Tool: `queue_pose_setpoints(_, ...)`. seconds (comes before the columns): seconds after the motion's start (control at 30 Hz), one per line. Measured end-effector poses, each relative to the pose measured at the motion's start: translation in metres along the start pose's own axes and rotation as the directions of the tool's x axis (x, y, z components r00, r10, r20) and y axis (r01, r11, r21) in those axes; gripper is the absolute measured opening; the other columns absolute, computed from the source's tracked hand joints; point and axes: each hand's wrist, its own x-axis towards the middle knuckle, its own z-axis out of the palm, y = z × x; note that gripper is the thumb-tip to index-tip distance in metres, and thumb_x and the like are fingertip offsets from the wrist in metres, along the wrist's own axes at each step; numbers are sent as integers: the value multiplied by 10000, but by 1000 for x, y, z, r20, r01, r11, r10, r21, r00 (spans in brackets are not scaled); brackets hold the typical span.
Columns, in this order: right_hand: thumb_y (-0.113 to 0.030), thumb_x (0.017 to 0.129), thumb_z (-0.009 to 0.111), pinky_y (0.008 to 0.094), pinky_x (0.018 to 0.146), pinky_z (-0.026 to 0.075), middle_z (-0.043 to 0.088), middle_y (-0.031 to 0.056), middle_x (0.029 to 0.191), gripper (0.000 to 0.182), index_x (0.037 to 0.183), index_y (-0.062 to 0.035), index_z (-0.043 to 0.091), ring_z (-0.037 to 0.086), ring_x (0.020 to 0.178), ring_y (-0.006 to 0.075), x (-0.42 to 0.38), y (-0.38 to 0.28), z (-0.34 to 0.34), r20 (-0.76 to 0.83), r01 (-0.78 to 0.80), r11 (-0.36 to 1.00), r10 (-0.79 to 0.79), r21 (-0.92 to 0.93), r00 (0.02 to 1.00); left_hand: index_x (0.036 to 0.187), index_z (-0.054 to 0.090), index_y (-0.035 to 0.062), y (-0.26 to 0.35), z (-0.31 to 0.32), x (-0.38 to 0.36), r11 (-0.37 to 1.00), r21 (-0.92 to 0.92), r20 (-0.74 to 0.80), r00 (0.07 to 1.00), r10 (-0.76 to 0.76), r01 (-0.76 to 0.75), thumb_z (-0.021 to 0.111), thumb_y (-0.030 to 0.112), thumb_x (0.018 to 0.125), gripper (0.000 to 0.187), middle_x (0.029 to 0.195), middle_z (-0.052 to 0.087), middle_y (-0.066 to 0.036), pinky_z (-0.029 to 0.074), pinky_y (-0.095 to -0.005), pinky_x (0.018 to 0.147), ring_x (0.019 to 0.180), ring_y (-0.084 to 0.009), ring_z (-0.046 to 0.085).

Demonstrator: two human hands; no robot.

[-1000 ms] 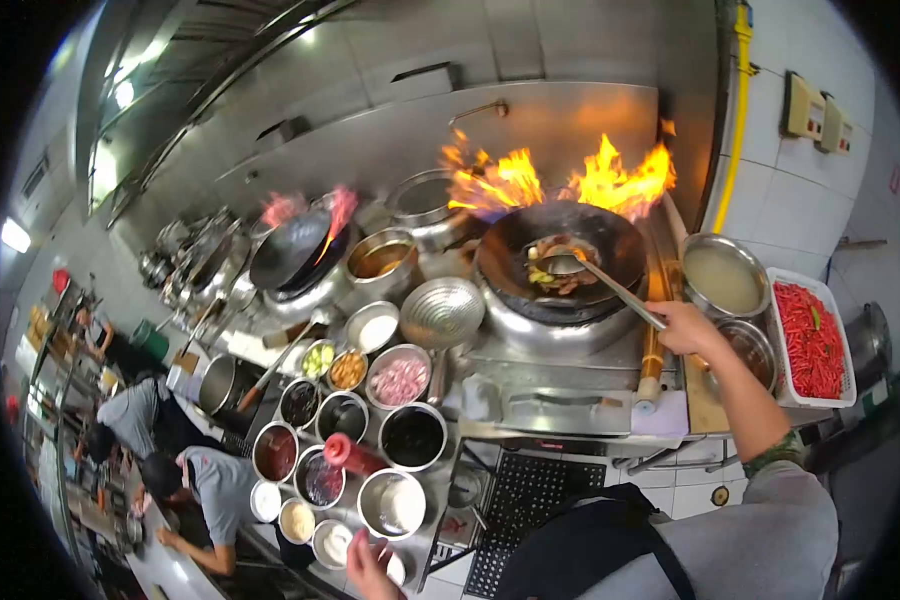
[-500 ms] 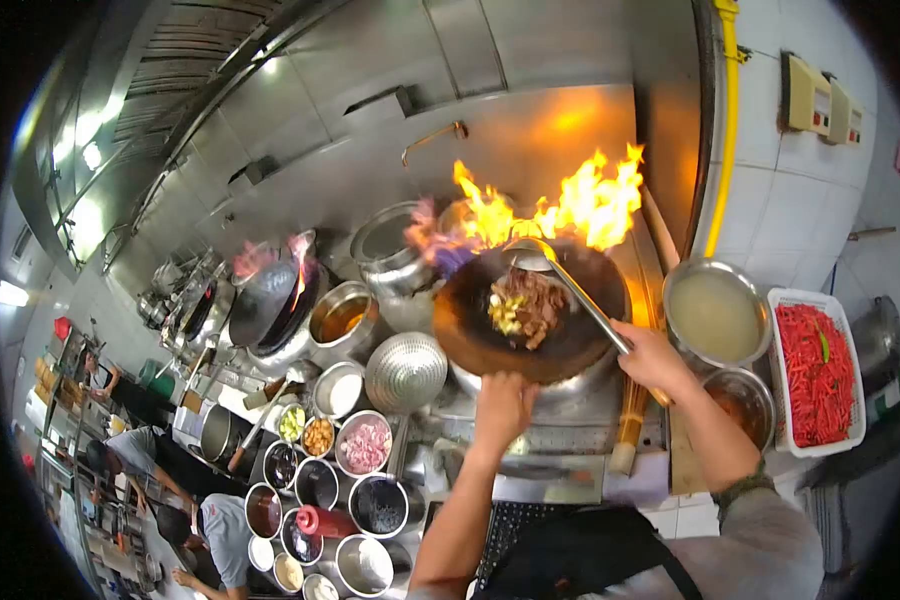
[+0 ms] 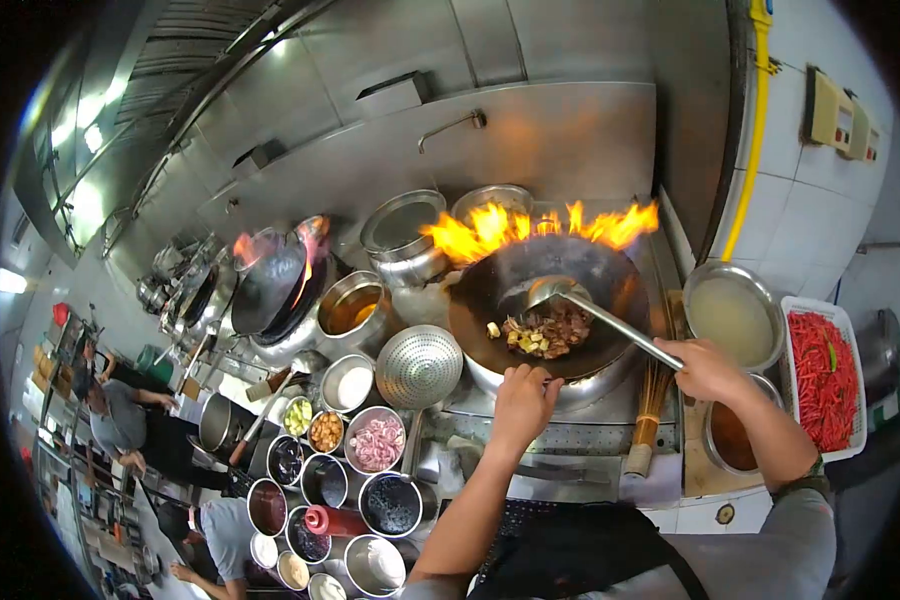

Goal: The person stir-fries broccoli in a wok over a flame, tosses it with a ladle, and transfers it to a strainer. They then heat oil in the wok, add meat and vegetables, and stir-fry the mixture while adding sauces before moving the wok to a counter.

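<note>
A large dark wok (image 3: 480, 310) sits over a burner. Its near edge is gripped by my left hand (image 3: 526, 405), fingers closed; the exact part they hold is partly hidden. Wrapped around the handle end of a long metal ladle (image 3: 620, 331) is my right hand (image 3: 708, 370), at the wok's right side. The ladle's bowl is down inside the wok, just behind the food. Browned meat pieces (image 3: 568, 326) and pale yellow chopped bits (image 3: 526, 340) lie together in the wok's near half.
Flames (image 3: 510, 232) rise along the wok's far rim. A perforated strainer (image 3: 419, 367), an oil pot (image 3: 354, 309) and several ingredient pots (image 3: 376, 438) stand left. At right are a bamboo brush (image 3: 648, 415), a cloudy liquid bowl (image 3: 735, 318) and a red chilli basket (image 3: 825, 380). People work far left.
The ladle's bowl has come down and nearer, toward the food, and the food has shifted in the wok. Flames are lower. My left hand stays at the wok's near edge.
</note>
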Motion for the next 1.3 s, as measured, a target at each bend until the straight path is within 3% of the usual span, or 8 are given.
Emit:
queue_pose_setpoints(0.17, -32, 783, 537, 492, 889, 503, 670, 230, 1079, 613, 1387, -132, 540, 631, 1013, 411, 19, -11, 32, -17, -8, 967, 4, -254, 1000, 860, 673, 27, -13, 16, -4, 997, -71, -43, 999, 22, -25, 734, 179, 822, 169, 839, 613, -147, 476, -453, 713, 834, -350, 575)
queue_pose_setpoints(0.47, -39, 767, 589, 502, 825, 508, 665, 230, 1023, 635, 1387, -169, 541, 644, 947, 411, 22, -8, 43, -149, -26, 980, -4, -195, 989, 837, 662, 38, -16, 18, -1, 994, -104, -104, 994, 17, -28, 728, 276, 828, 247, 858, 631, -135, 467, -465, 773, 871, -347, 579)
queue_pose_setpoints(0.67, 72, 728, 540, 385, 851, 508, 666, 221, 1094, 640, 1351, -70, 571, 667, 967, 349, -7, 9, 44, -295, 272, 933, -198, 235, 935, 857, 644, 40, -16, 5, -12, 992, -112, 43, 997, -59, 63, 716, 237, 830, 212, 897, 605, -140, 486, -447, 803, 933, -337, 565)
queue_pose_setpoints(0.8, 76, 712, 557, 369, 808, 516, 664, 232, 1054, 635, 1340, -20, 568, 662, 898, 309, -37, -20, 26, 70, -243, 793, 247, 558, 966, 875, 638, 25, -25, 5, -9, 989, -147, -1, 1000, -23, 23, 688, 244, 860, 225, 878, 577, -154, 466, -451, 813, 916, -354, 547)
queue_pose_setpoints(1.0, 51, 703, 604, 400, 901, 492, 651, 236, 1106, 668, 1365, -25, 553, 638, 981, 378, 6, 19, 87, -288, 68, 979, -9, 193, 958, 887, 629, 34, -14, 8, -10, 992, -112, 37, 998, -59, 62, 700, 209, 844, 195, 920, 585, -145, 480, -462, 795, 961, -343, 554)
queue_pose_setpoints(1.1, 72, 719, 568, 405, 1028, 408, 597, 254, 1232, 681, 1390, -37, 527, 550, 1166, 400, 10, 13, 79, -184, -73, 951, 132, 299, 974, 919, 623, 28, -10, 4, -5, 994, -99, 82, 996, -43, 51, 708, 209, 835, 217, 937, 573, -145, 481, -457, 816, 961, -342, 548)
queue_pose_setpoints(1.23, 71, 779, 536, 383, 854, 515, 603, 206, 1213, 657, 1422, -48, 485, 619, 1020, 346, 15, 32, 92, -320, 67, 994, -37, 83, 947, 1151, 583, 25, -12, -1, -21, 978, -206, -30, 1000, 0, -7, 743, 174, 798, 416, 1132, 549, -175, 466, -460, 924, 1097, -379, 536)
queue_pose_setpoints(1.3, 73, 808, 519, 313, 652, 513, 602, 165, 1122, 669, 1458, -60, 432, 623, 821, 261, 6, 18, 85, -244, 42, 872, 90, 487, 966, 1200, 566, 29, -2, -10, -33, 979, -196, -138, 990, 25, -52, 750, 170, 791, 470, 1233, 517, -200, 434, -473, 992, 1184, -400, 498)
